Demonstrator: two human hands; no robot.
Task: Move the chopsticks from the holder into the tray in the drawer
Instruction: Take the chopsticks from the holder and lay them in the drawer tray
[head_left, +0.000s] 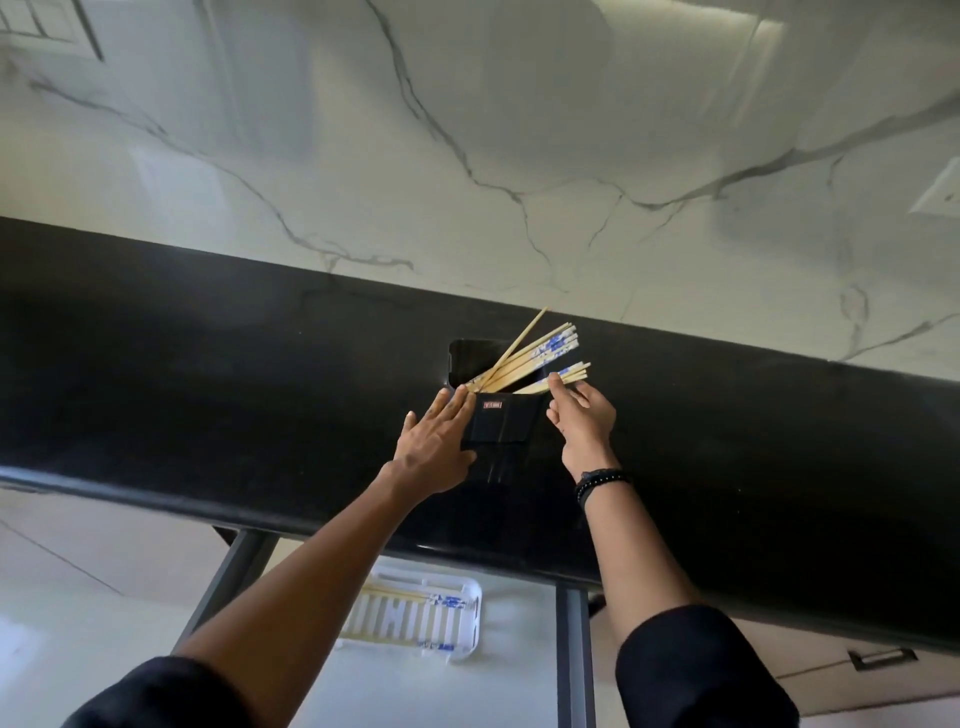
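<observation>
A black holder (501, 418) stands on the black counter (208, 374), with several wooden chopsticks (540, 348) with blue-patterned ends leaning out to the right. My left hand (434, 441) rests flat against the holder's left side, thumb under its lower edge. My right hand (582, 415) pinches a few chopsticks (571, 373) at the holder's right rim. Below the counter, a white slatted tray (415, 618) lies in the open drawer (441, 691) and holds some chopsticks (410, 597) along its far edge.
A white marble wall (519, 130) with grey veins rises behind the counter. Grey drawer rails (574, 654) run on both sides of the tray. A cabinet handle (883, 659) sits at lower right, and pale floor tiles (78, 571) show at lower left.
</observation>
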